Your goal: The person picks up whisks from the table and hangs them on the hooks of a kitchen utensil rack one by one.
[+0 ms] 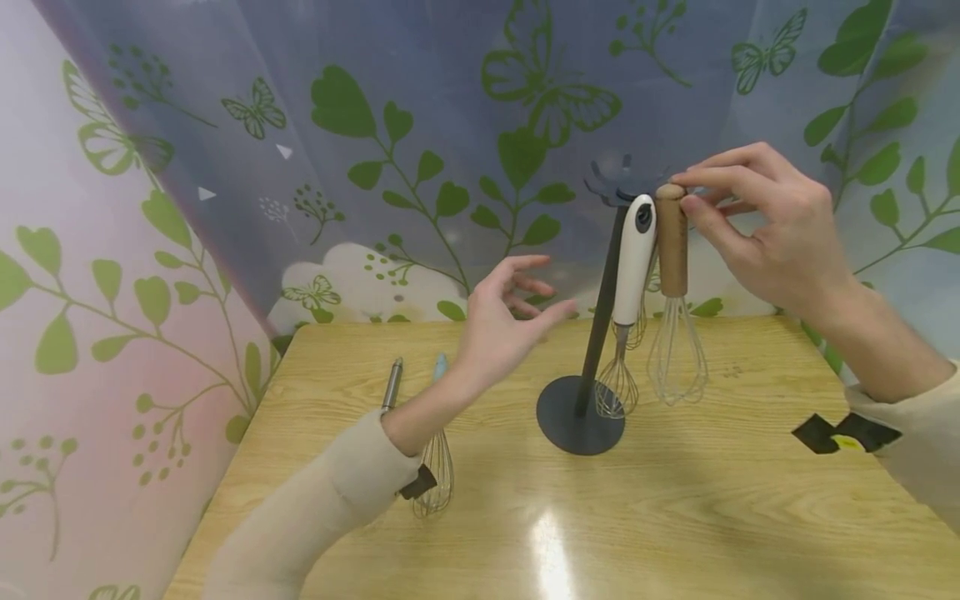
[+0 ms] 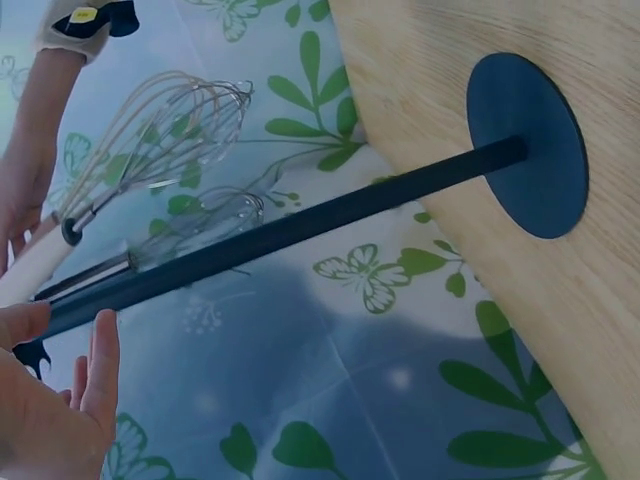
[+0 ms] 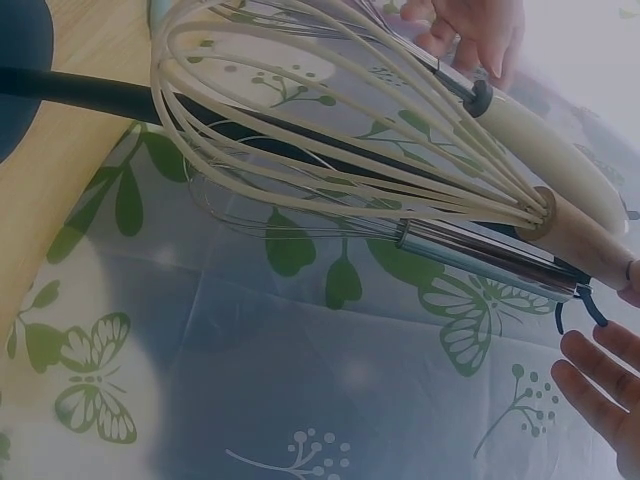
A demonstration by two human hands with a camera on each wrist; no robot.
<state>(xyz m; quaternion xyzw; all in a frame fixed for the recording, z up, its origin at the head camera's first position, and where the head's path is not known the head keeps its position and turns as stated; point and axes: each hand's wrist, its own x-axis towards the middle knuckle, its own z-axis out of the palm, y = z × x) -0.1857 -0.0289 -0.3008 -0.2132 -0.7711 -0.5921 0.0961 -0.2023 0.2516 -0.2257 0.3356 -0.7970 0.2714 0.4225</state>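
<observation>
Head view showed the right hand [image 1: 772, 217] pinching the top end of a wooden-handled whisk [image 1: 674, 250] between thumb and fingers, its wires pointing down, just beside the hooked top of a dark stand [image 1: 602, 317]. Whether that whisk's weight was on a hook, I could not tell. The left hand [image 1: 506, 321] held nothing; its thumb and fingers were spread apart near the upright pole. A white-handled whisk [image 1: 633, 262] hung handle-up between the pole and the wooden handle, and right wrist view showed a steel-handled whisk [image 3: 490, 258] at the stand's top as well. On the wooden table [image 1: 675, 500], a metal-handled utensil [image 1: 392, 385] and a blue-handled whisk [image 1: 440, 365] lay partly hidden by the left forearm. Behind stood a leaf-and-butterfly backdrop [image 1: 420, 150].
</observation>
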